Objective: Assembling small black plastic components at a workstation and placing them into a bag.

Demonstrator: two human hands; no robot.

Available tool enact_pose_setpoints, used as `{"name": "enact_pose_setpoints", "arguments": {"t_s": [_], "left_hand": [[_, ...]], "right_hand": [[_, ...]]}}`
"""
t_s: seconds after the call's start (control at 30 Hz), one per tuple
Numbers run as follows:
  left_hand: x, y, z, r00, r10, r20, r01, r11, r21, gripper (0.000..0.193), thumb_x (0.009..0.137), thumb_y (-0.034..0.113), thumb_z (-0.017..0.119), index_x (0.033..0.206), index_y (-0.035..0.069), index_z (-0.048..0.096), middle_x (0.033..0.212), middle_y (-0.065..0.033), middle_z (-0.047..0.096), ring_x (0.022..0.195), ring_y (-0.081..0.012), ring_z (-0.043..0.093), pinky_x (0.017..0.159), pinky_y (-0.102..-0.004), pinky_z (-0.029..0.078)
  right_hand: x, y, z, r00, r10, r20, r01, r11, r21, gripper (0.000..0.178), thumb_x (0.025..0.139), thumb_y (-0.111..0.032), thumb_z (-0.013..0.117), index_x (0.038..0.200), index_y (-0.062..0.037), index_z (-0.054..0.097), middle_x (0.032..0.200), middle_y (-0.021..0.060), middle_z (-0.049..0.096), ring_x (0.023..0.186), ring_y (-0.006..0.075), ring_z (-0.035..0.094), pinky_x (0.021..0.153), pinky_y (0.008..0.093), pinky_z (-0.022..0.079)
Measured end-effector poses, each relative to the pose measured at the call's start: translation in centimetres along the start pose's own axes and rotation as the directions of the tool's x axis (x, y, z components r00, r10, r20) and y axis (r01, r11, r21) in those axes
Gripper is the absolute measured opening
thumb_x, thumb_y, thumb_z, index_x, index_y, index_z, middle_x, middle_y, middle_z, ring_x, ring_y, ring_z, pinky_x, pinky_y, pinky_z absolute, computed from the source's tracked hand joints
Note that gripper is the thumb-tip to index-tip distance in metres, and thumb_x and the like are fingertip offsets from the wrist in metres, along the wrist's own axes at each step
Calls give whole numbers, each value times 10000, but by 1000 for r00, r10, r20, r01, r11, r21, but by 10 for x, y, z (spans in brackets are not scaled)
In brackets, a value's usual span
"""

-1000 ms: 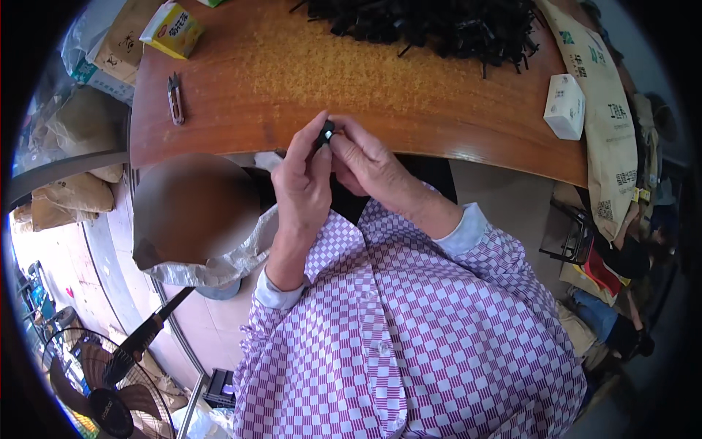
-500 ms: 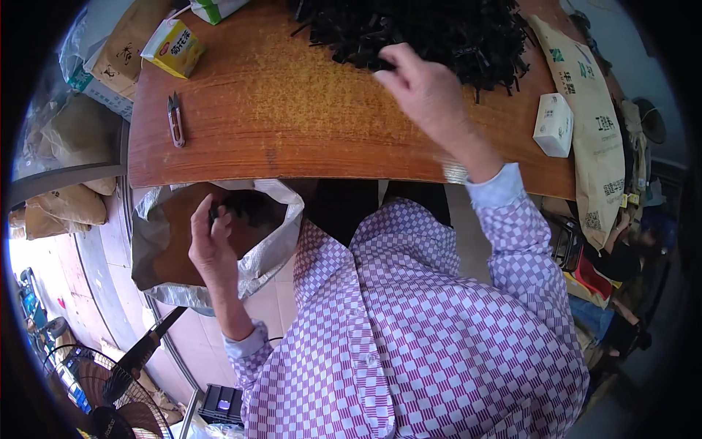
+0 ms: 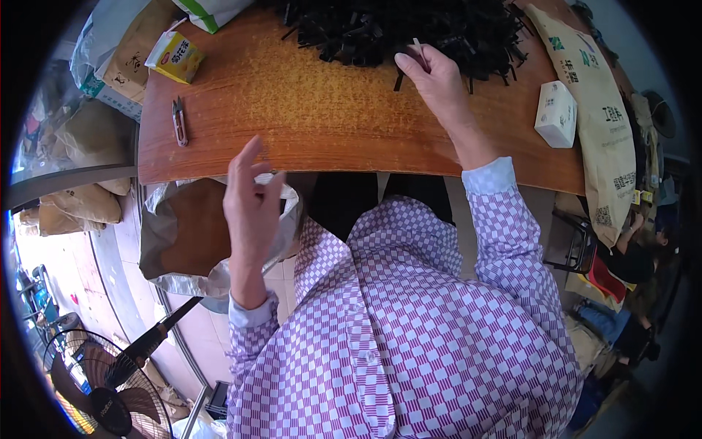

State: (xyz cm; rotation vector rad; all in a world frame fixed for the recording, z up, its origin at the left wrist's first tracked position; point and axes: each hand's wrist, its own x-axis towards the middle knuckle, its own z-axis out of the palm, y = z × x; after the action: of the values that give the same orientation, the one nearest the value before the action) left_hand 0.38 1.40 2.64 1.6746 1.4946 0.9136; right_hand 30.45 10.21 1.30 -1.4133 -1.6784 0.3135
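Observation:
My right hand (image 3: 437, 82) is at the near edge of a heap of black strip-like pieces (image 3: 365, 29) on the table. Its thumb and fingers are bent together. A narrow pale tip (image 3: 417, 45) sticks up between them, and a short black strip (image 3: 398, 80) shows just below the thumb; what the fingers grip is unclear. My left hand (image 3: 251, 201) is raised in front of the table edge, fingers apart and holding nothing. Beneath it is an open silvery-white sack (image 3: 164, 271) with a brown inside, partly hidden by the hand.
Thread snips (image 3: 180, 121) and a yellow drink carton (image 3: 174, 57) lie on the table's left. To the right are a small white box (image 3: 556, 114) and a long paper sack (image 3: 596, 124). A fan (image 3: 110, 402) stands at lower left. Other people are at far right.
My left hand has come up and right from the sack's mouth; the dark item in its fingers is gone. My right hand has shifted slightly right and closed at the heap's edge.

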Motion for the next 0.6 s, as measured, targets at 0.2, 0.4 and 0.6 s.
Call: {"name": "enact_pose_setpoints", "arguments": {"t_s": [0.2, 0.4, 0.6], "left_hand": [[32, 57, 67, 934, 106, 340, 26, 932, -362, 667, 801, -2, 670, 1381, 62, 346, 1228, -178, 524, 908, -200, 635, 700, -264, 527], [28, 44, 81, 901, 134, 413, 121, 836, -535, 586, 824, 28, 674, 1342, 47, 402, 968, -103, 626, 799, -145, 644, 703, -247, 531], [17, 44, 71, 913, -22, 408, 301, 710, -637, 447, 849, 48, 657, 1270, 63, 509, 807, -16, 618, 716, -67, 605, 614, -170, 470]], "right_hand": [[-41, -57, -12, 714, 474, 516, -697, 409, 588, 171, 881, -230, 651, 919, -79, 583, 600, -76, 483, 460, 1, 380, 409, 166, 246], [-75, -69, 3, 736, 470, 488, -655, 311, 688, 153, 894, -212, 632, 877, -66, 591, 680, -50, 530, 553, 2, 450, 449, 163, 343], [-81, -71, -6, 749, 242, 617, -650, 452, 611, 296, 968, -335, 497, 1021, -54, 575, 683, -57, 490, 538, 7, 399, 449, 158, 299]]}}
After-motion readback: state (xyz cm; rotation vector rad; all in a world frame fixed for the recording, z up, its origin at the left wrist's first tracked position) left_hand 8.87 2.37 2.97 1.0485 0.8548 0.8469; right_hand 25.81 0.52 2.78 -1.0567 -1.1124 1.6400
